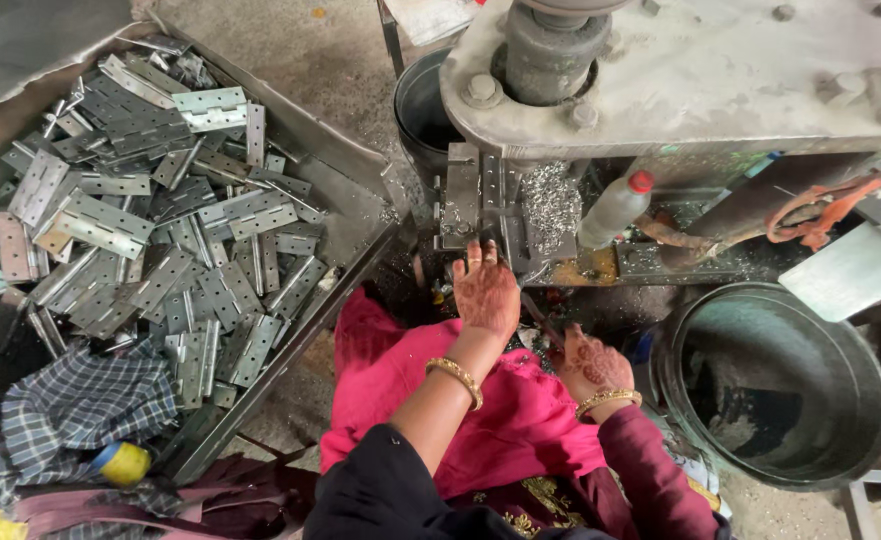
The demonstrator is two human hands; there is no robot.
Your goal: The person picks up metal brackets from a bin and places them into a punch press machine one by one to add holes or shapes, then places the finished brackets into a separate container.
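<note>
The left hand (484,290) lies flat with fingers spread on the metal fixture (480,205) at the near edge of the press machine (720,70), just beside a heap of metal shavings (550,205). The right hand (590,365) sits lower, fingers curled; whether it grips anything cannot be told. A tray (345,175) piled with hinges (160,230) lies to the left.
</note>
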